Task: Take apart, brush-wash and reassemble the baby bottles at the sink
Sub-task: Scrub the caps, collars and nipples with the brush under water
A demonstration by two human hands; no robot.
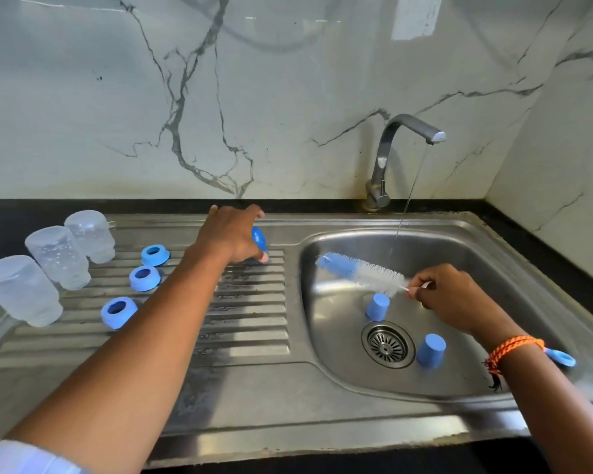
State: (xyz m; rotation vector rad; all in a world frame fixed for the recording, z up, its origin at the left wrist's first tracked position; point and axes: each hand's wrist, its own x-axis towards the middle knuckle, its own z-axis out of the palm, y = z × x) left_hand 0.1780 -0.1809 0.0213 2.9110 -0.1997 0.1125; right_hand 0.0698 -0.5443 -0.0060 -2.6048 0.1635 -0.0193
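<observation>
Steel draining board (247,381) is carrying three upturned bottles (57,256) and three rings (144,278); the left hand (231,236) is setting a blue cap (259,238) there, best open-side down, while the right hand (452,295) is pinching the brush (363,271) over the sink (476,378).

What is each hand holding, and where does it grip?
The right hand pinches the bottle brush by its wire handle. The left hand holds a blue cap.

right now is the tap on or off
On: a thin stream of water falls from the tap spout into the sink basin.
</observation>
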